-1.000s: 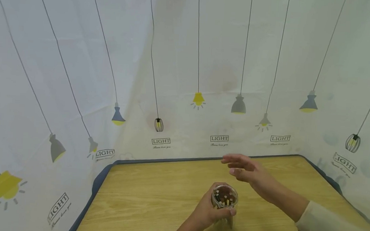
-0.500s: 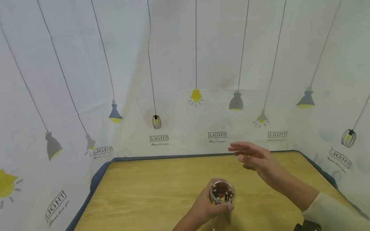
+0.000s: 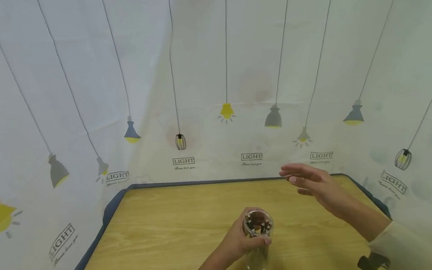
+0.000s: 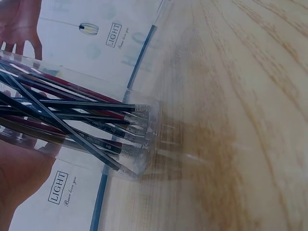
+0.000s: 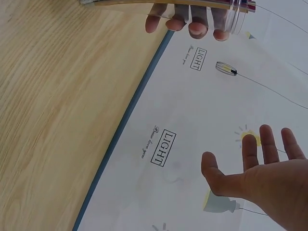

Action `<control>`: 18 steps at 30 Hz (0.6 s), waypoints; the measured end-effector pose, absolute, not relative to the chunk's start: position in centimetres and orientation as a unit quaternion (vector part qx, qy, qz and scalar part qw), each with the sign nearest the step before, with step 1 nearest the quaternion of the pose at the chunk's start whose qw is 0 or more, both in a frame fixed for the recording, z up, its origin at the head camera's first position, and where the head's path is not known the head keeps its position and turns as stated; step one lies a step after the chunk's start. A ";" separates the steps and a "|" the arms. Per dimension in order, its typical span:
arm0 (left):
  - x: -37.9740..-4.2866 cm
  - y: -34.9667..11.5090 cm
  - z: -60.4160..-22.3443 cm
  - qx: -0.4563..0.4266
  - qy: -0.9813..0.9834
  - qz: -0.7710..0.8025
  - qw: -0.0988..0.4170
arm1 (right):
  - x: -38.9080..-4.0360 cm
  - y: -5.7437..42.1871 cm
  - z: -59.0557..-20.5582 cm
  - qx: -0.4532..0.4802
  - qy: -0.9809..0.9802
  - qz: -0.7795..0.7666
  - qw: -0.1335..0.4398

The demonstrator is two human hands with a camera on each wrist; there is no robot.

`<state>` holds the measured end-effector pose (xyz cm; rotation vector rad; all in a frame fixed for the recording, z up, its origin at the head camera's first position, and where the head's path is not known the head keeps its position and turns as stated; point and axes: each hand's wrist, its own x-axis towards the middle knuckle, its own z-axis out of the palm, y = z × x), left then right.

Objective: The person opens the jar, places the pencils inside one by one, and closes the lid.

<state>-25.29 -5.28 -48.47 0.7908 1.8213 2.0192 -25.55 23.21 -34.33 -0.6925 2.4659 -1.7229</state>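
Observation:
My left hand (image 3: 232,244) grips a clear plastic jar (image 3: 256,261) near its top, thumb across the front and fingers behind. The jar stands upright, its base right at the wooden table. Inside, several dark and red pencils (image 4: 91,113) lean at crossing angles, metal-banded ends at the bottom; some are marked HB. At the jar's open mouth (image 5: 236,19), pencil ends show just past the rim in the right wrist view. Right of the jar and apart from it, my right hand (image 3: 314,183) is raised with fingers extended and holds nothing.
The wood-grain table (image 3: 167,226) has a dark blue edge (image 3: 198,184). Behind it and at both sides hangs a white sheet (image 3: 204,69) printed with lamps and the word LIGHT. A black device (image 3: 373,263) sits at the right sleeve (image 3: 408,251).
My right hand has moved right, away from the jar. Pencil tops in the jar's mouth have shifted toward its sides. The left hand keeps its grip in nearly the same place.

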 end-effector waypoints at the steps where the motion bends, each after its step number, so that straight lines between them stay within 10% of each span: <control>1: -25.3 -5.3 -48.5 0.276 0.630 0.708 0.158 | -25.5 23.5 -34.3 -0.222 0.806 -0.548 0.028; 11: -25.4 -5.3 -48.7 0.273 0.626 0.711 0.166 | -25.0 28.0 -35.1 -0.209 0.913 -0.350 0.015; 18: -25.3 -5.3 -48.6 0.279 0.629 0.707 0.165 | -25.1 34.2 -36.9 -0.211 0.942 -0.235 0.111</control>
